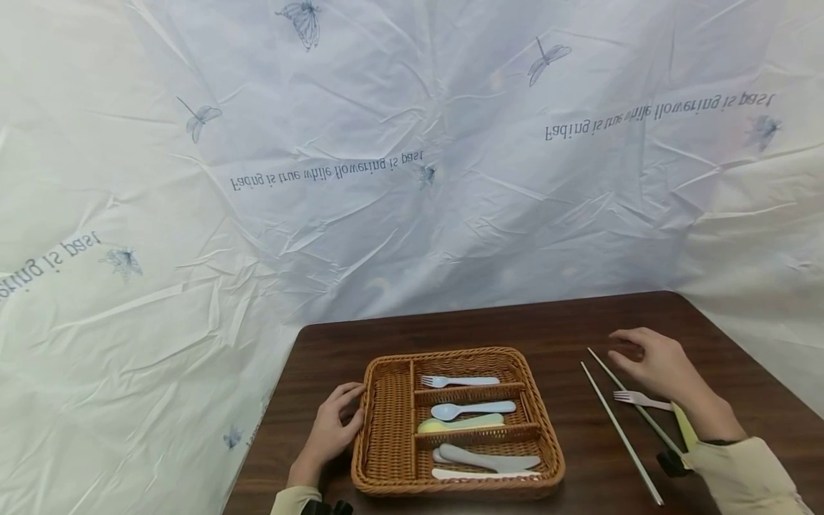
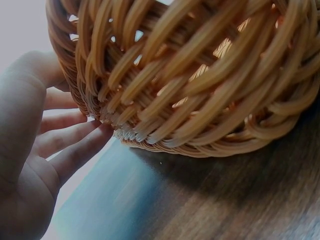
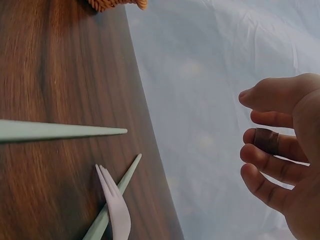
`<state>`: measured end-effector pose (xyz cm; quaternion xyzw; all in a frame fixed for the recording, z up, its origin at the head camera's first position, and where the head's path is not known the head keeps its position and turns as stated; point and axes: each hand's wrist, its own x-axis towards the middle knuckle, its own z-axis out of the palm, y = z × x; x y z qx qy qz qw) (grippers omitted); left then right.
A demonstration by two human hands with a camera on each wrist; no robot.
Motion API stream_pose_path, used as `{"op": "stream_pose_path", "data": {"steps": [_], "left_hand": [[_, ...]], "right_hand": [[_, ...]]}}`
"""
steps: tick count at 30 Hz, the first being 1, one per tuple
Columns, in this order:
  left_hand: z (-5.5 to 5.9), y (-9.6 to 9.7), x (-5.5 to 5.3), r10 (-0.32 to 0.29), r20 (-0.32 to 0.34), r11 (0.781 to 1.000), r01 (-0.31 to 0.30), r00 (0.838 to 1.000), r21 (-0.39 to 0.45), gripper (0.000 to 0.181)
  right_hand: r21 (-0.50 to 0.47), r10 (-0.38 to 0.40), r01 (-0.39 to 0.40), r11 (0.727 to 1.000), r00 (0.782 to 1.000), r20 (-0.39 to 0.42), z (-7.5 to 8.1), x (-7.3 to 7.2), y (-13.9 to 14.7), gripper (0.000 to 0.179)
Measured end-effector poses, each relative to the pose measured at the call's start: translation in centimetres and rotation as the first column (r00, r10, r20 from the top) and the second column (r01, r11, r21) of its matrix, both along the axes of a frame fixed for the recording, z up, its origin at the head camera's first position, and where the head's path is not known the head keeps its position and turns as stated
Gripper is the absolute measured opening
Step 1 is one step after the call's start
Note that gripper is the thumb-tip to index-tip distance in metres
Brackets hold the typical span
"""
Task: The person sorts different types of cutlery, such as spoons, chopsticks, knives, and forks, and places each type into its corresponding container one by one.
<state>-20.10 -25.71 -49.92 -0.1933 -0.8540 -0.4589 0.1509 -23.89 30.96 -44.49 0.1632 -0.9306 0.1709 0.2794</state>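
Observation:
My left hand [image 1: 330, 429] rests against the left side of a brown wicker cutlery basket [image 1: 551, 458]. In the left wrist view its fairly straight fingers [image 2: 75, 142] touch the woven wall. My right hand [image 1: 669, 372] hovers over the table's right side, holding nothing, fingers loosely bent. Below it, a pale pink fork [image 1: 644, 400] lies across one pale green chopstick [image 1: 659, 429]. A second chopstick [image 1: 621, 433] lies to the left. A yellow-green piece [image 1: 685, 427] shows by the right wrist, partly hidden by the arm.
Inside the basket, a white fork [image 1: 463, 381] lies in the back compartment. A white spoon [image 1: 473, 409] and a yellow-green spoon [image 1: 460, 423] share the middle one. Several pale knives [image 1: 483, 458] lie in front. A printed sheet [image 1: 412, 236] hangs behind the dark wooden table [image 1: 547, 322].

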Motion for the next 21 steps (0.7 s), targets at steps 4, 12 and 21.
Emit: {"op": "stream_pose_path", "data": {"steps": [4, 12, 21], "left_hand": [[1.2, 0.3, 0.7, -0.015, 0.011, 1.0, 0.015, 1.0, -0.01, 0.038], [1.2, 0.2, 0.7, -0.013, -0.002, 1.0, 0.013, 1.0, -0.015, 0.039], [1.2, 0.2, 0.7, -0.009, 0.024, 1.0, 0.009, 1.0, -0.01, 0.039]], "right_hand": [[-0.005, -0.008, 0.008, 1.0, 1.0, -0.002, -0.3, 0.2, 0.4, 0.034], [-0.013, -0.018, 0.018, 1.0, 1.0, 0.017, -0.6, 0.3, 0.9, 0.034], [-0.007, -0.041, 0.042, 0.999, 0.998, 0.039, -1.1, 0.9, 1.9, 0.035]]}}
